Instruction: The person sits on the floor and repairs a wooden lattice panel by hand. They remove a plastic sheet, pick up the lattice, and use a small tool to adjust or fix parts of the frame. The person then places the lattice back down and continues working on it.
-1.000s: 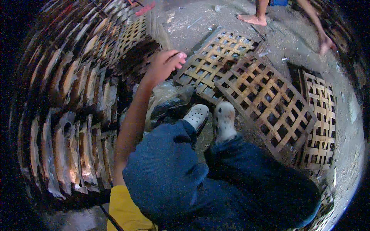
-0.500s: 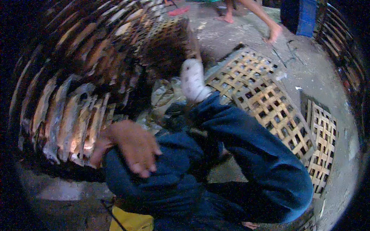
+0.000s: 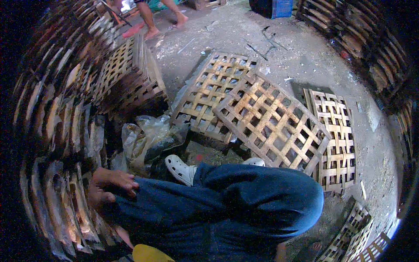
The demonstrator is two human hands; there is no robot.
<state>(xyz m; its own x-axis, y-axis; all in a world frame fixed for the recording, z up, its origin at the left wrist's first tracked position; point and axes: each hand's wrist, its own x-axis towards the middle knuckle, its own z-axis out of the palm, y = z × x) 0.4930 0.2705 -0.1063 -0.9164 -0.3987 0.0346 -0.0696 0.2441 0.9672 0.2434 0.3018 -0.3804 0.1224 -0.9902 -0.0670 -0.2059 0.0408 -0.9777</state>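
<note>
My left hand (image 3: 111,183) rests on my left knee, on the dark blue trousers (image 3: 174,201). Its fingers lie loosely bent over the cloth, with nothing held in them. At the lower edge, below my right thigh, a small strip of skin (image 3: 281,252) shows, probably part of my right hand; its fingers are hidden. Beyond my legs, a woven slatted tray (image 3: 270,115) overlaps a second lattice tray (image 3: 214,87). A third, paler lattice tray (image 3: 336,135) lies to the right. White clogs (image 3: 181,170) are on my feet.
Tall stacks of slatted trays (image 3: 56,131) curve along the left, with more (image 3: 349,30) at the far right. A clear plastic bag (image 3: 150,133) lies near my feet. A person's bare legs (image 3: 148,22) and a blue crate (image 3: 281,8) are far off. Something yellow (image 3: 148,253) sits below.
My left hand has settled from a blurred position above my thigh to my left knee. My view has shifted, and my right leg sits lower in it. The other person's feet appear farther left.
</note>
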